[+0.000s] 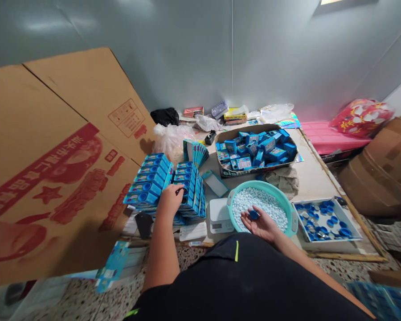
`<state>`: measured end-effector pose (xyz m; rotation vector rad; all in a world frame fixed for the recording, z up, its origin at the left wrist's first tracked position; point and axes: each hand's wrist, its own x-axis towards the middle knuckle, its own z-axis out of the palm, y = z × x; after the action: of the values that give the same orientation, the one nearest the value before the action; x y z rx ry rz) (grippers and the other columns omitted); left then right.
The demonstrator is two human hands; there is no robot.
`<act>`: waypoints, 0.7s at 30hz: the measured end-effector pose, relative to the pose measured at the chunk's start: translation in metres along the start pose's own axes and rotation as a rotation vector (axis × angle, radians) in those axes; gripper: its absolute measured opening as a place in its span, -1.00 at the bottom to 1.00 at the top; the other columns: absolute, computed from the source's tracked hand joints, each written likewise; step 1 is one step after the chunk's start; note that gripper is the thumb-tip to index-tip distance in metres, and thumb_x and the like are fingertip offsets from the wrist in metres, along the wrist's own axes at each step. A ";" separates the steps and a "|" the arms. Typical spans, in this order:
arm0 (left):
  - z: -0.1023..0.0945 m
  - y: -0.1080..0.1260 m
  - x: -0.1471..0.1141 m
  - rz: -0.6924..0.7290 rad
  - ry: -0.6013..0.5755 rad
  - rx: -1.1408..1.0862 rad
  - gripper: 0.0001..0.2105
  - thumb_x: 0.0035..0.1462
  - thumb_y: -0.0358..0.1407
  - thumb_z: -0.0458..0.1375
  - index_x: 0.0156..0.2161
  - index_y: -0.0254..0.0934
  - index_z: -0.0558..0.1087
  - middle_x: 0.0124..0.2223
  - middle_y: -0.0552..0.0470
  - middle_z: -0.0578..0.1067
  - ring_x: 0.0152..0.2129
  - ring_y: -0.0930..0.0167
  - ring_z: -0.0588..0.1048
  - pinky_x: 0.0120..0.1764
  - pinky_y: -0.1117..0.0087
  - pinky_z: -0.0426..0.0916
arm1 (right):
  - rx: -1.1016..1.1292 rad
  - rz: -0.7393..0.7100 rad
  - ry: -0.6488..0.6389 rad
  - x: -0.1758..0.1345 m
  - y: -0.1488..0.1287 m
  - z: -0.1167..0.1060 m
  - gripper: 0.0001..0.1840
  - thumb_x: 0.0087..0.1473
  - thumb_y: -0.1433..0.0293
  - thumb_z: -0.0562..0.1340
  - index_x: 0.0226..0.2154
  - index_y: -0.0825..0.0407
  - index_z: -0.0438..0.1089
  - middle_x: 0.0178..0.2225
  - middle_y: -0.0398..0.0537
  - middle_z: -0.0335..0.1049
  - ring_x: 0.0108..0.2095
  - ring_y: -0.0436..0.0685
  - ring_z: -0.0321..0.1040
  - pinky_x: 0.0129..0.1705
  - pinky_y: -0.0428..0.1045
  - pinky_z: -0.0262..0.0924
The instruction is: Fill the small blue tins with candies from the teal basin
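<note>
My left hand (170, 201) reaches to the stacked blue boxes (190, 183), each with a round hole in its face. Its fingertips are pinched together by the hole of one box; whatever they hold is hidden. Palm up over the turquoise basin (293, 223), my right hand (263, 225) holds a small blue cap (253, 215) on its curled fingers. White pellets (259, 201) fill the basin beneath it. Another stack of blue boxes (149, 177) stands just left of my left hand.
A large carton (96, 147) rises at the left. Behind the basin, an open carton (227, 173) holds many blue boxes. A white tray (349, 237) with blue caps lies right. Beside the basin are a white scale (217, 214) and a grey cloth (285, 182).
</note>
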<state>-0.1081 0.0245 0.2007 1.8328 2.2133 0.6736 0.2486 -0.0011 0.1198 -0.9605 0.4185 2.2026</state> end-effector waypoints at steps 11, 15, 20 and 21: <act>-0.027 0.020 -0.022 -0.036 0.024 0.055 -0.74 0.21 -0.29 0.08 -0.15 -0.29 0.61 -0.15 -0.11 0.61 -0.19 0.29 0.56 -0.01 0.35 0.44 | -0.005 0.088 -0.035 0.018 -0.004 0.002 -0.59 0.42 0.32 0.08 -0.45 0.09 0.39 -0.42 0.05 0.51 -0.24 0.14 0.56 -0.15 0.06 0.54; -0.032 0.023 -0.034 -0.203 -0.131 0.083 -0.79 0.17 -0.30 0.14 -0.19 -0.28 0.61 -0.21 -0.08 0.63 -0.24 0.29 0.58 -0.10 0.36 0.42 | -0.062 0.102 -0.045 0.024 -0.002 0.007 -0.60 0.43 0.32 0.08 -0.44 0.08 0.37 -0.43 0.02 0.50 -0.25 0.14 0.56 -0.15 0.06 0.53; -0.021 0.024 -0.037 -0.304 -0.187 0.084 -0.82 0.19 -0.25 0.18 -0.20 -0.27 0.58 -0.26 -0.04 0.62 -0.30 0.31 0.57 -0.23 0.38 0.36 | -0.098 0.130 -0.027 0.028 0.003 0.010 -0.59 0.43 0.31 0.07 -0.44 0.08 0.37 -0.44 -0.01 0.50 -0.29 0.12 0.56 -0.17 0.05 0.53; -0.020 0.024 -0.037 -0.316 -0.189 0.084 -0.82 0.20 -0.23 0.18 -0.20 -0.28 0.57 -0.27 -0.04 0.62 -0.31 0.32 0.56 -0.25 0.38 0.36 | -0.101 0.136 -0.027 0.029 0.003 0.010 -0.59 0.43 0.31 0.07 -0.44 0.08 0.37 -0.44 -0.01 0.50 -0.29 0.12 0.56 -0.17 0.05 0.53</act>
<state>-0.0873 -0.0120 0.2239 1.4611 2.3570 0.3378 0.2275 0.0154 0.1050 -0.9799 0.3729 2.3768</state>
